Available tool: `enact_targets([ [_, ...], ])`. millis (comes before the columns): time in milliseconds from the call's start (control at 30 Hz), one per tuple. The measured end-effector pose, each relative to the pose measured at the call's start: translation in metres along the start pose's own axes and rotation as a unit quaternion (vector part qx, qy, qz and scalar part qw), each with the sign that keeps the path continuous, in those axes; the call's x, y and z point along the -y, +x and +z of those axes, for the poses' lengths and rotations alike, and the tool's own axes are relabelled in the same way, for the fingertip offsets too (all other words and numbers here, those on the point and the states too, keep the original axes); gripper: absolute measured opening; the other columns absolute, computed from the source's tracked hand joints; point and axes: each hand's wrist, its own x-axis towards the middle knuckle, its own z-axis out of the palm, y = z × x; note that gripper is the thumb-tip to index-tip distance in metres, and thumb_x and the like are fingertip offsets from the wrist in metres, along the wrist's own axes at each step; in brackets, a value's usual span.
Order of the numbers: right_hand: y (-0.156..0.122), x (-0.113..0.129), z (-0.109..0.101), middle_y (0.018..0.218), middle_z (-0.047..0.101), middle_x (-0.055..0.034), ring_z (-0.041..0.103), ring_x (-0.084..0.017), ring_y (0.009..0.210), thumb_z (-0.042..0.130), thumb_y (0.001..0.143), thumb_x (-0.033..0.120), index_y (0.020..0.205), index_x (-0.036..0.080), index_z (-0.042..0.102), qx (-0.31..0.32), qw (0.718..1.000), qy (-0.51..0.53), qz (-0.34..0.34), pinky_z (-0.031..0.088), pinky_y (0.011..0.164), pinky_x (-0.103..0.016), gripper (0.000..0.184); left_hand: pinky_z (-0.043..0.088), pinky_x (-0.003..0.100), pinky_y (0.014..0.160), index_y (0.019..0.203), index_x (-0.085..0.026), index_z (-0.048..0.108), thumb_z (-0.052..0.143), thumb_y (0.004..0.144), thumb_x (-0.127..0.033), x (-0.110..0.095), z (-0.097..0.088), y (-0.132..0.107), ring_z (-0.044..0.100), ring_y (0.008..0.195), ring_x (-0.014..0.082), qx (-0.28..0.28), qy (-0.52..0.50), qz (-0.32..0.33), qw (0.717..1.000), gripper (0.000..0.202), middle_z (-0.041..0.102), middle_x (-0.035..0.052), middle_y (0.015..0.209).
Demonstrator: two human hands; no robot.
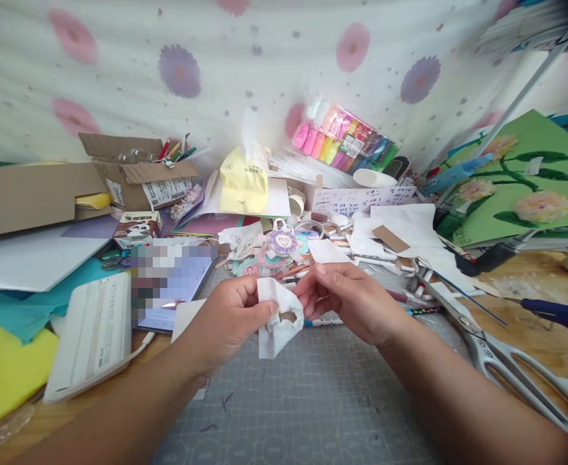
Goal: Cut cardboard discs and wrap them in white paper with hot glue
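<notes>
Head view: grey mat (288, 413) nearest, white tissue (273, 342) held above it.
Left hand (233, 310): pinching tissue, thumb in front.
Right hand (354, 294): fingers curled at tissue's edge; can't tell if gripping.
Right side: scissors (472, 336) by forearm, glue gun (557, 314) beyond.
Left side: power bank (93, 336), then phone (199, 268).
Clutter behind hands: paper scraps (245, 239), pens (381, 265).
Back: yellow pack (243, 187), clay pack (356, 145), flowered curtain (133, 77).
</notes>
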Motion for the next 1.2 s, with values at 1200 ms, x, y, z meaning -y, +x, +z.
enact_targets([
  [1200, 0.005, -0.022, 0.029, 0.068, 0.059, -0.0006, 0.053, -0.013, 0.06, 0.06, 0.074, 0.018, 0.073, 0.018, 0.061, -0.165, 0.949, -0.17, -0.207, 0.043, 0.055, -0.025, 0.002, 0.039, 0.024, 0.063, 0.066, -0.018, 0.062, 0.063, 0.078, -0.03, 0.003, 0.003, 0.0, 0.052, 0.067, 0.0131, 0.001, -0.084, 0.047, 0.995, 0.017, 0.061, -0.0012, 0.067],
])
